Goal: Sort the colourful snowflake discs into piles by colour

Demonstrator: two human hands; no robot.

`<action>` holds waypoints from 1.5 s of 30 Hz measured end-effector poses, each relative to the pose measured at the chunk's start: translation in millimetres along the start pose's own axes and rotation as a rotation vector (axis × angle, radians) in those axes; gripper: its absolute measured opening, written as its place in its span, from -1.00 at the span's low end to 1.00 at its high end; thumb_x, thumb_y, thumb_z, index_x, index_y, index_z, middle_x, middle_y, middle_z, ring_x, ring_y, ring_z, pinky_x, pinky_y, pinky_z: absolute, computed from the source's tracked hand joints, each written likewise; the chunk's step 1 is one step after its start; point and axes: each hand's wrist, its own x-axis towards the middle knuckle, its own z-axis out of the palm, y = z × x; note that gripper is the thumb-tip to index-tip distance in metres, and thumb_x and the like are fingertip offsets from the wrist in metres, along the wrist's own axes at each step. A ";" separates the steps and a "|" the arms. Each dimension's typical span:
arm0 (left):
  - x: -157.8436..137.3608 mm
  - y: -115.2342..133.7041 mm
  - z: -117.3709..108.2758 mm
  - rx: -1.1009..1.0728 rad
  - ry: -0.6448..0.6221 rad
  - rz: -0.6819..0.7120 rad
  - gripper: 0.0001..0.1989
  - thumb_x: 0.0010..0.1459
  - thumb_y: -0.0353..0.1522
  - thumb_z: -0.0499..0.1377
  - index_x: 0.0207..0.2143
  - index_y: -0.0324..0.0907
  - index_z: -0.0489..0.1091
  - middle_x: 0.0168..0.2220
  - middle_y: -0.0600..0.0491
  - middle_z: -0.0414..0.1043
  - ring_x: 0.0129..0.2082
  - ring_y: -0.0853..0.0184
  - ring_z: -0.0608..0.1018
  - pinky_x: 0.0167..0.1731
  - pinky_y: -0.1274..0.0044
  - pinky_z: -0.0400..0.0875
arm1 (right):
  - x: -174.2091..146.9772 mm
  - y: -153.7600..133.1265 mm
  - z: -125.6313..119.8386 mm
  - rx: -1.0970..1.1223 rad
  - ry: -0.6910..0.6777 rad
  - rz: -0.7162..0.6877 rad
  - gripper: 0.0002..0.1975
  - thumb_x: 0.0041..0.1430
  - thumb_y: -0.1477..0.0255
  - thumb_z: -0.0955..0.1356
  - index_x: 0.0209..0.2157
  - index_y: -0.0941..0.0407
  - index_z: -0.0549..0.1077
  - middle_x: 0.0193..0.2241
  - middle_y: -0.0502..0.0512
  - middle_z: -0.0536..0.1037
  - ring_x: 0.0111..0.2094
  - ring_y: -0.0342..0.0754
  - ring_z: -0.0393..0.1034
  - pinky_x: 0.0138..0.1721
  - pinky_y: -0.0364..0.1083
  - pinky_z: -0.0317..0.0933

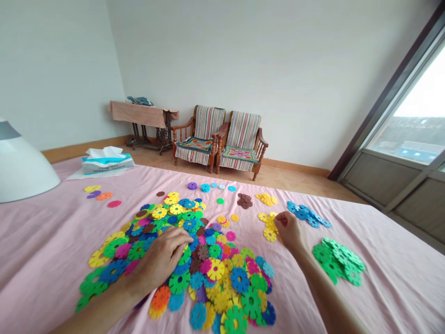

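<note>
A large mixed heap of notched, flower-shaped plastic discs (pixel 215 269) in many colours spreads over the pink cloth. My left hand (pixel 165 255) rests low over the middle of this heap, fingers bent and drawn together above blue and green discs; anything in its fingertips is hidden. At the right, my right hand (pixel 290 228) is closed in a pinch at the edge of a small group of yellow discs (pixel 270 235). Its fingertips meet the yellow pieces, but whether one is held is hidden. Near that hand are a blue disc pile (pixel 306 214) and a green disc pile (pixel 339 262).
Brown discs (pixel 245 201) and orange-yellow discs (pixel 267 199) form small groups beyond the right hand. Several single discs lie along the far side. A tissue box (pixel 107 163) and a white rounded object (pixel 24 167) stand at left. Two wooden armchairs (pixel 239 139) are beyond the table.
</note>
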 end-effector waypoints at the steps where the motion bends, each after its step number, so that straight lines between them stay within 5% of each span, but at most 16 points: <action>1: 0.1 0.0 0.0 -0.002 -0.001 0.001 -0.77 0.19 -0.46 0.03 -0.24 -0.12 0.48 -0.27 0.03 0.47 -0.21 0.32 0.47 -0.17 0.47 0.38 | 1.0 5.6 -1.0 -0.036 0.020 0.015 -0.91 0.04 0.41 0.26 -0.43 0.10 0.38 -0.46 0.09 0.51 -0.41 -0.04 0.39 -0.42 -0.12 0.13; 10: -0.1 2.0 -1.4 -0.014 -0.011 -0.010 -0.77 0.18 -0.48 0.04 -0.27 -0.10 0.48 -0.28 0.05 0.47 -0.21 0.31 0.48 -0.18 0.48 0.38 | -7.6 -5.3 -1.6 -0.151 0.066 -0.085 -0.89 0.02 0.48 0.27 -0.36 0.12 0.40 -0.32 0.14 0.48 -0.31 -0.02 0.37 -0.31 -0.10 0.14; 14: -0.4 3.1 -2.6 -0.013 -0.022 -0.020 -0.76 0.19 -0.48 0.03 -0.26 -0.11 0.48 -0.27 0.04 0.47 -0.20 0.31 0.47 -0.17 0.46 0.37 | -29.7 -45.2 2.5 0.063 -0.223 -0.284 -0.92 0.04 0.49 0.27 -0.45 0.12 0.41 -0.47 0.02 0.48 -0.41 -0.11 0.37 -0.35 -0.16 0.18; 18: -0.6 3.1 -2.7 -0.010 -0.023 -0.018 -0.77 0.20 -0.46 0.03 -0.25 -0.11 0.48 -0.27 0.04 0.47 -0.21 0.31 0.47 -0.17 0.47 0.38 | -63.4 -85.1 1.3 0.231 -0.582 -0.465 -0.84 0.01 0.52 0.32 -0.32 0.11 0.48 -0.35 0.03 0.50 -0.31 -0.11 0.37 -0.28 -0.16 0.21; 23: -0.4 2.5 -2.4 -0.010 -0.015 -0.014 -0.77 0.21 -0.45 0.03 -0.23 -0.10 0.48 -0.26 0.04 0.47 -0.20 0.31 0.47 -0.18 0.47 0.38 | -87.2 -104.3 1.1 0.161 -0.719 -0.594 -0.70 -0.08 0.49 0.42 -0.21 0.07 0.49 -0.27 0.05 0.47 -0.21 -0.06 0.32 -0.17 -0.12 0.19; 33: -0.4 3.0 -2.5 -0.006 -0.002 -0.011 -0.77 0.20 -0.44 0.04 -0.24 -0.11 0.49 -0.27 0.03 0.48 -0.21 0.30 0.48 -0.18 0.47 0.39 | -92.2 -109.1 2.7 0.090 -0.685 -0.712 -0.92 0.12 0.42 0.35 -0.37 0.09 0.51 -0.38 0.04 0.44 -0.30 -0.10 0.31 -0.26 -0.16 0.13; 36: 0.1 3.3 -3.0 -0.001 -0.008 -0.007 -0.77 0.19 -0.44 0.04 -0.26 -0.11 0.49 -0.27 0.03 0.48 -0.21 0.30 0.48 -0.18 0.47 0.40 | -89.4 -108.4 7.4 0.121 -0.593 -0.706 -0.77 0.21 0.48 0.26 -0.50 0.12 0.46 -0.49 0.01 0.43 -0.37 -0.14 0.30 -0.32 -0.18 0.09; 45: 1.3 1.5 -2.1 -0.012 0.010 0.011 -0.79 0.19 -0.44 0.04 -0.27 -0.12 0.48 -0.28 0.03 0.48 -0.23 0.31 0.49 -0.20 0.48 0.41 | -29.6 -49.3 3.7 -0.014 -0.140 -0.268 -0.78 0.15 0.43 0.21 -0.46 0.11 0.46 -0.52 0.02 0.50 -0.46 -0.09 0.37 -0.43 -0.17 0.10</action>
